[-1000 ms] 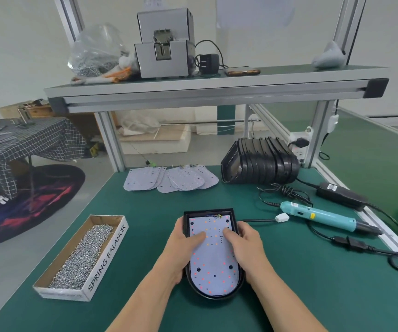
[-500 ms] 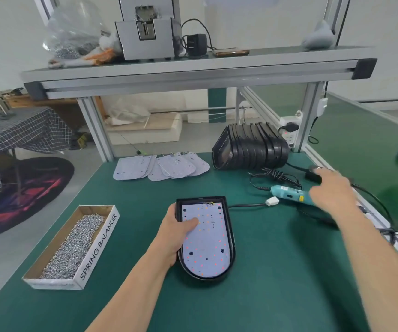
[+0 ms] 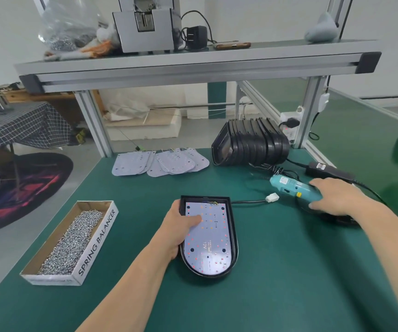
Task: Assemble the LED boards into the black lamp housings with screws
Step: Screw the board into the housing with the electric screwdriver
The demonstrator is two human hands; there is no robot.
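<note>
Hands work well apart on the green table [image 3: 277,295]. The left hand [image 3: 177,227] holds the black housing [image 3: 235,238], which lies flat in the near middle of the table. Its fingers curl round the left wall and its thumb presses flat on the LED board [image 3: 211,245]. That white board sits inside the housing, its rounded end toward the person and its straight end on the far side.

The right hand [image 3: 337,197] reaches out to the right and closes round the handle of the teal screwdriver [image 3: 289,185], fingers over the top and thumb beneath. The tool lies low over the table with its free end pointing left and far. A white plug [image 3: 272,198] on a black cable lies between the housing and the screwdriver.

On the near left stands a cardboard box [image 3: 97,243] full of screws [image 3: 73,238]. At the far edge, spare boards [image 3: 159,161] lie fanned in overlapping piles. Just to their right a stack of housings [image 3: 253,142] rests on its side. A metal shelf [image 3: 193,65] spans the bench above.
</note>
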